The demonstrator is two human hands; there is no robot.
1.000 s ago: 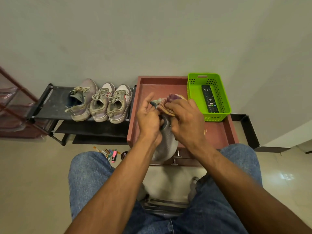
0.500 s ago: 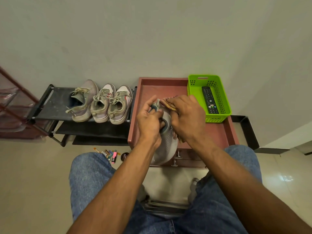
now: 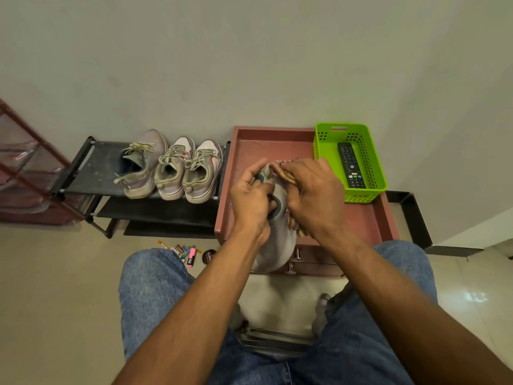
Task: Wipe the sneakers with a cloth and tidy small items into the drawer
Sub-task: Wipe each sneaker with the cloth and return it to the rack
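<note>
Left hand: my left hand (image 3: 251,202) grips the grey mesh sneaker (image 3: 277,240) at frame centre;
Right hand: my right hand (image 3: 313,197) clutches the striped cloth (image 3: 286,173), pressed against it

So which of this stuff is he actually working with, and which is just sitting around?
Part of the job:
- grey sneaker, held by the left hand
- cloth, gripped by the right hand
- three sneakers on the shoe rack
- small items on the floor
- drawer, shut

Just lying about:
- green basket with remote
- red rack at left
</note>
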